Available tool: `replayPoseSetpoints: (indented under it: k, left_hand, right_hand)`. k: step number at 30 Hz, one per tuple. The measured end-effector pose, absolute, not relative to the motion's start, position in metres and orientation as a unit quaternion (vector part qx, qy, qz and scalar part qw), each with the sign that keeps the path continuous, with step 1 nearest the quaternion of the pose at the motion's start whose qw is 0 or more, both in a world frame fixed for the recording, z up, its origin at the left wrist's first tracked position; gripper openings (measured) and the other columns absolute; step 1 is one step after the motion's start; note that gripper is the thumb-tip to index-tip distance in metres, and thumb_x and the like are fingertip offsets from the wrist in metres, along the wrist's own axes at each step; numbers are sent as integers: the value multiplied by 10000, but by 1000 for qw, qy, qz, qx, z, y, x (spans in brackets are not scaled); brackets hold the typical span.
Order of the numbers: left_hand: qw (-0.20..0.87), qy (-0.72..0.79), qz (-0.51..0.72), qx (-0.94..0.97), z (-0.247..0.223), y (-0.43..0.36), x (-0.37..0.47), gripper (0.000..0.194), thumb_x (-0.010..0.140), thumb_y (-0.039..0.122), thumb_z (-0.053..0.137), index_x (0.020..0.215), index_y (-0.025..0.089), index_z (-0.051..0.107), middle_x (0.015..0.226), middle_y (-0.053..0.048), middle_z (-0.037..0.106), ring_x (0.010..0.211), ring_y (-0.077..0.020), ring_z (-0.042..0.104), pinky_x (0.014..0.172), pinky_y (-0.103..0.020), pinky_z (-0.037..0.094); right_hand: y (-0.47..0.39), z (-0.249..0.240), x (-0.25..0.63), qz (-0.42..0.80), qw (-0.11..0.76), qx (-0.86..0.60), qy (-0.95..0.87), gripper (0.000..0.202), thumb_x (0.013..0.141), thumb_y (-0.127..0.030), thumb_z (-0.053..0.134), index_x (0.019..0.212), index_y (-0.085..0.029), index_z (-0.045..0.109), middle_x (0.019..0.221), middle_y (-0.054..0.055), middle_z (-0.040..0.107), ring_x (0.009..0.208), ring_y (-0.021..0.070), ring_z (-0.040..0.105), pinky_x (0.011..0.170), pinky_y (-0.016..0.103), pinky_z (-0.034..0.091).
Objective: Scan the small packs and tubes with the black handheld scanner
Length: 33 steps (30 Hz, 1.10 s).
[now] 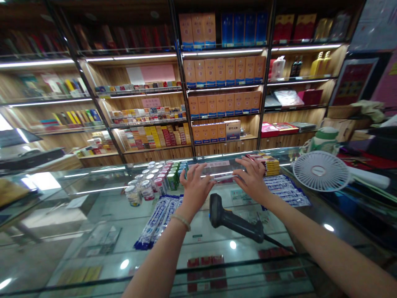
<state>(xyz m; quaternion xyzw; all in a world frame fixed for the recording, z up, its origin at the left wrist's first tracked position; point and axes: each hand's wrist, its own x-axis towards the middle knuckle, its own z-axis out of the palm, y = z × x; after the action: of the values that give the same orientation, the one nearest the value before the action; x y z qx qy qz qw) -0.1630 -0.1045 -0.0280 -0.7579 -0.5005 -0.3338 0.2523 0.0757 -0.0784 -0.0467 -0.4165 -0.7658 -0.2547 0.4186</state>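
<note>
Both my hands are over the glass counter [198, 225], holding a thin, pale flat item [223, 178] between them by its two ends. My left hand [196, 188] pinches its left end, and my right hand [252, 178] pinches its right end. What the item is cannot be made out. Below the hands lies a black barcode scanner [234, 221]. Blue-and-white packets [158, 217] lie beside my left wrist, and more such packets [285, 190] are right of my right hand. Yellow packs [271, 165] sit just behind my right hand.
Several small jars [147, 188] and green cartons [173, 176] stand left of my left hand. A white fan [321, 170] and a green-and-white jug [324, 140] are at the right. Shelves [226, 116] of boxes and bottles line the back.
</note>
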Motion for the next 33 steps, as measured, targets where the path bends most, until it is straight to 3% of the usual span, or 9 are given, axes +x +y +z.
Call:
replayPoseSetpoints:
  k: [7,10,14,19,24,33]
  left_hand:
    - [263,-495,-321,-764,-28,-105,-162,142,931,399,630,904,307,734,1451,-13,593,1402,-312,413,1182,-612,125]
    - [269,-490,-328,-761,-28,-104,-163,133,914,424,654,971,335,734,1453,-24,588,1400,-316,416,1183,-605,117]
    - [294,-469,-348,-757,-28,-104,-165,277,876,510,684,1102,355,719,1479,-68,557,1395,-323,422,1194,-584,100]
    - [321,-466,-376,-733,-28,-106,-166,326,895,458,675,1206,362,689,1465,-90,546,1395,-305,430,1212,-538,92]
    - [343,-461,-383,-723,-28,-107,-166,280,908,452,661,1171,362,702,1441,-87,552,1387,-296,441,1214,-523,92]
    - [365,-479,-382,-701,-31,-100,-169,366,833,422,764,1187,358,694,1447,-94,554,1370,-311,451,1197,-530,98]
  right_hand:
    - [-81,-45,73,-197,420,-461,-757,216,968,-343,527,953,-306,739,1466,23,527,1409,291,366,1148,501,220]
    - [-80,-44,72,-160,449,-468,-745,237,975,-371,516,927,-294,736,1455,38,532,1398,291,382,1131,507,252]
    - [-79,-43,73,-97,498,-470,-723,254,968,-392,518,876,-276,724,1437,53,545,1376,297,402,1111,533,269]
    - [-76,-43,76,-57,510,-476,-714,274,961,-383,513,829,-266,722,1430,56,553,1359,317,407,1088,570,288]
    - [-75,-43,78,-49,500,-485,-716,283,970,-379,504,828,-262,720,1437,55,545,1363,313,402,1089,570,290]
    - [-75,-43,78,-55,487,-485,-725,245,950,-374,533,826,-269,717,1440,51,545,1371,309,393,1105,569,267]
